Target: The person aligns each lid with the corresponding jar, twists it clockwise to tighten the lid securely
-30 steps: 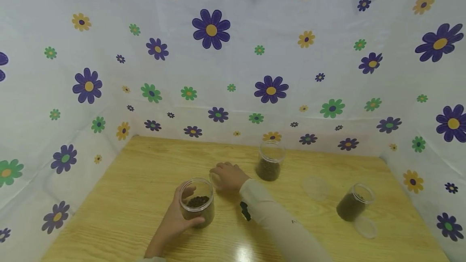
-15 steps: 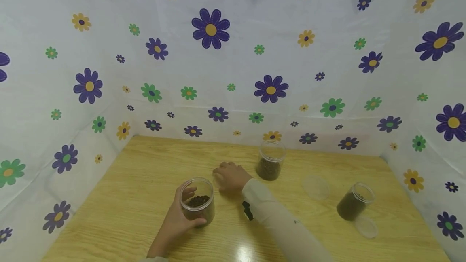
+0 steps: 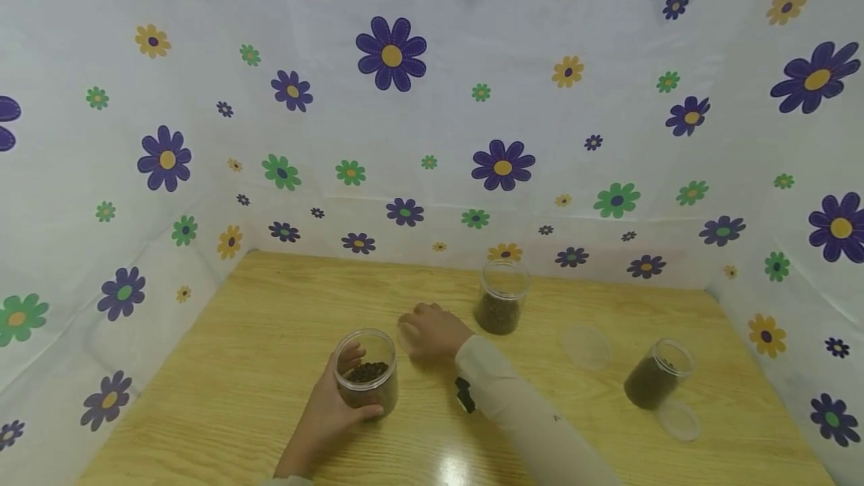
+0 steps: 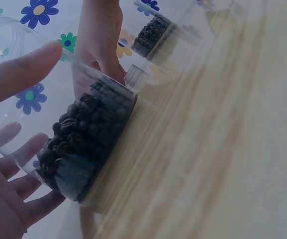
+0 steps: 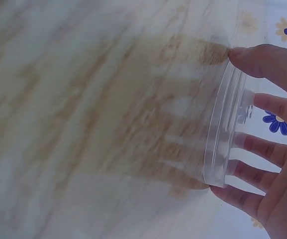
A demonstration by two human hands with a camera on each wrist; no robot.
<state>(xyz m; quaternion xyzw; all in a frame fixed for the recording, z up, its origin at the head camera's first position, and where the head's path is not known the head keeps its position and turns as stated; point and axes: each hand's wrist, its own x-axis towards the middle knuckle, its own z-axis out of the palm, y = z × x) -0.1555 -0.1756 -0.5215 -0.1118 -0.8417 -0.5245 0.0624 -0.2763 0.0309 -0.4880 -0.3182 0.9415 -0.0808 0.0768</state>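
A clear jar (image 3: pixel 367 385), part filled with dark coffee beans (image 4: pixel 86 124), stands uncovered on the wooden table. My left hand (image 3: pixel 331 400) holds it from the left, thumb (image 4: pixel 26 72) on one side and fingers around the other. Just to the right, my right hand (image 3: pixel 435 332) grips a clear round lid (image 5: pixel 223 124) by its rim, thumb at one end and fingertips along the other side. The lid is apart from the jar and close over the tabletop; in the head view the hand hides most of it.
Behind my right hand stands an open jar of dark beans (image 3: pixel 498 313). A narrower open jar with dark contents (image 3: pixel 651 381) stands at the right, a small clear lid (image 3: pixel 679 421) beside it. Another clear lid (image 3: pixel 586 346) lies between those jars. A flowered sheet (image 3: pixel 432 111) encloses the table (image 3: pixel 270 321).
My right hand has shifted a little to the right with the lid, away from the jar. The left hand and its jar have stayed almost still.
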